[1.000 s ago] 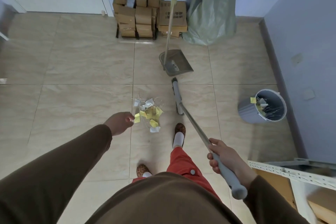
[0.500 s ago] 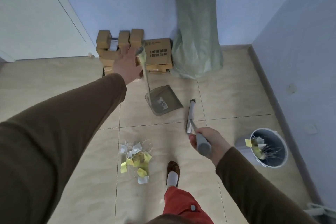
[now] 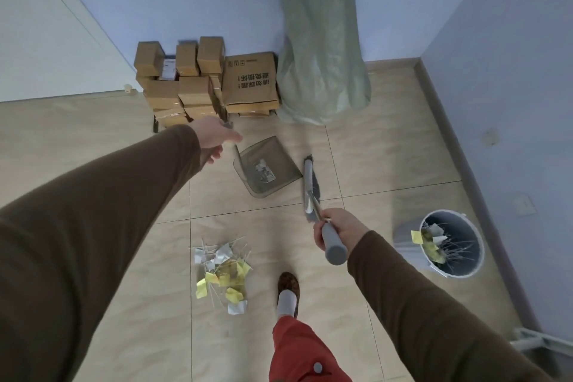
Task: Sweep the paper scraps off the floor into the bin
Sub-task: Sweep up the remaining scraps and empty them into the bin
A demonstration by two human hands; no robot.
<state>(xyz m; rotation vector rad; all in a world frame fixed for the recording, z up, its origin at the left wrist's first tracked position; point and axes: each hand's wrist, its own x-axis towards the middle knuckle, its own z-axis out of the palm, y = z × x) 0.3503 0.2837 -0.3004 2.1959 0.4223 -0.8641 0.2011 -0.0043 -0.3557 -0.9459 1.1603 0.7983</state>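
A: Where are the scraps (image 3: 221,271) lying?

B: Lower centre, heaped. The dustpan (image 3: 266,169) is sitting above them.

A: And the hands?

B: The left hand (image 3: 214,138) is at its handle, grip unclear. The right hand (image 3: 336,231) is clamping the broom (image 3: 311,192). Best to set the pan's lip flat beside the heap.

Single head view, angled down at floor (image 3: 124,139)

Wore long brown sleeves (image 3: 102,226) down both arms, loose and plain, ending at the wrists. Left hand (image 3: 214,138) and right hand (image 3: 341,226) bare, no gloves. Red trousers (image 3: 297,350) with one small grey button near the leg's edge. Grey sock (image 3: 286,301) inside a dark, brown-patterned slipper (image 3: 288,282).
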